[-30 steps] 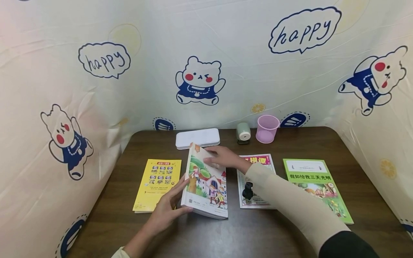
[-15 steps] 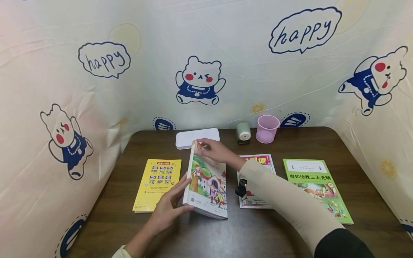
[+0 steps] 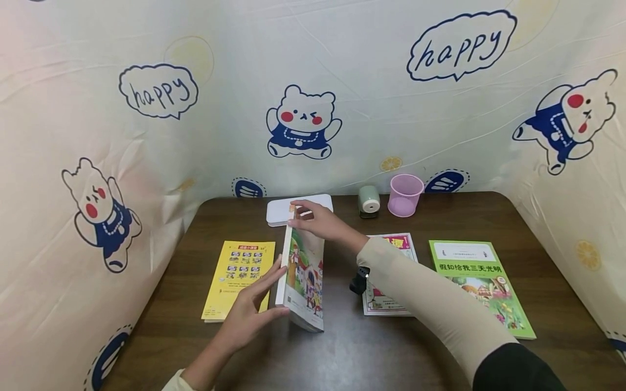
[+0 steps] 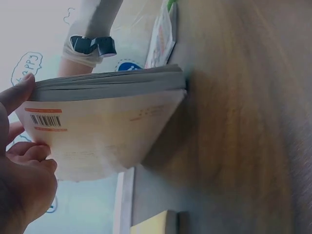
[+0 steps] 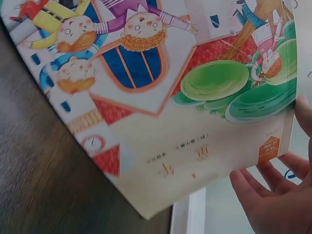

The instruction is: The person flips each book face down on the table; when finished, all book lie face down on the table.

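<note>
Book point(image 3: 305, 279), left fingers point(image 3: 266, 282) along spine point(image 3: 281, 289), right fingers point(image 3: 309, 207) at top

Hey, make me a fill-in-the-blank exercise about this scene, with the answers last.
The left hand and the ____ hand hold the illustrated book.
The yellow book lies to the ____ of the illustrated book.
The rightmost book has a mostly ____ cover.
The speech bubbles read "____".

Missing words: right, left, green, happy.

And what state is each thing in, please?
Illustrated book, closed, tilted, held by left fingers and right fingers
Yellow book, closed, flat, partly hidden
Pink-bordered book, closed, flat, partly hidden
Green book, closed, flat, partly hidden
White case, partly hidden, apparently closed
Small green device, upright
Pink cup, upright, open-topped
</note>
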Available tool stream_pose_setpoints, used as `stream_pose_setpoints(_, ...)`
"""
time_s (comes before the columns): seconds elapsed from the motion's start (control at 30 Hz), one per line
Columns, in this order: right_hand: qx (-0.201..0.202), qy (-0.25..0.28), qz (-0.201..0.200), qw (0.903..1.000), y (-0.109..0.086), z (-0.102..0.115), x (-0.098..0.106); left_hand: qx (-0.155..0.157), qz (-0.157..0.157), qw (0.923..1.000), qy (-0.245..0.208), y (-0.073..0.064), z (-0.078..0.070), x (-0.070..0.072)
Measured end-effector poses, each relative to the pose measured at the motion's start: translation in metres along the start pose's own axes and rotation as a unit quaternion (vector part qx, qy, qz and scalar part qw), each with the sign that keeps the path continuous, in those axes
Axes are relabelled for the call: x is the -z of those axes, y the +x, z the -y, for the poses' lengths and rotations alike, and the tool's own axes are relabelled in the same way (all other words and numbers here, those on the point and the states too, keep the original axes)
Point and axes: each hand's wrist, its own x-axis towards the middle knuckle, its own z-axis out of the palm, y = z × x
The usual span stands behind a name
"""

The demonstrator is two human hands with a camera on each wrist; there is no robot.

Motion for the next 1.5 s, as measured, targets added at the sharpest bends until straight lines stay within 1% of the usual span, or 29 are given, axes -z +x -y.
stream_pose_setpoints(0.13,0.005,0.022,-0.002,0.9998,0.000,0.008,0.000,-0.024,0.008,0.9997,0.002,0.001,-0.005,0.005)
stream_pose_setpoints(0.27,0.017,0.035,-0.001,0.9992,-0.001,0.013,0.001,-0.041,0.020,0.9989,0.009,0.001,-0.010,0.010)
stream_pose_setpoints(0.37,0.032,0.048,0.005,0.9983,-0.001,0.011,0.001,-0.056,0.024,0.9974,0.039,0.001,-0.014,0.014)
stream_pose_setpoints(0.5,0.049,0.063,0.009,0.9967,0.000,0.004,0.001,-0.086,0.025,0.9923,0.086,0.002,-0.016,0.015)
stream_pose_setpoints(0.57,0.054,0.073,0.009,0.9958,-0.001,0.000,0.002,-0.089,0.031,0.9911,0.094,0.004,-0.016,0.014)
stream_pose_setpoints(0.73,0.068,0.093,0.012,0.9933,-0.006,-0.009,0.006,-0.072,0.036,0.9922,0.095,0.007,-0.012,0.004)
stream_pose_setpoints(0.87,0.076,0.105,0.011,0.9916,-0.011,-0.016,0.010,-0.078,0.026,0.9918,0.098,0.011,-0.007,-0.005)
stream_pose_setpoints(1.03,0.071,0.117,0.011,0.9906,-0.019,-0.022,0.017,-0.070,0.029,0.9945,0.072,0.016,0.000,-0.017)
stream_pose_setpoints(1.07,0.067,0.117,0.011,0.9908,-0.020,-0.024,0.018,-0.064,0.030,0.9953,0.066,0.017,0.002,-0.020)
stream_pose_setpoints(1.2,0.061,0.125,0.010,0.9903,-0.024,-0.032,0.022,-0.019,0.030,0.9983,0.045,0.021,0.008,-0.032)
stream_pose_setpoints(1.3,0.060,0.127,0.011,0.9900,-0.028,-0.039,0.023,0.011,0.034,0.9987,0.036,0.024,0.013,-0.041)
stream_pose_setpoints(1.4,0.056,0.119,0.011,0.9913,-0.032,-0.048,0.025,0.026,0.044,0.9982,0.031,0.026,0.017,-0.047)
stream_pose_setpoints(1.5,0.045,0.104,0.007,0.9935,-0.035,-0.055,0.027,0.032,0.052,0.9972,0.043,0.027,0.019,-0.052)
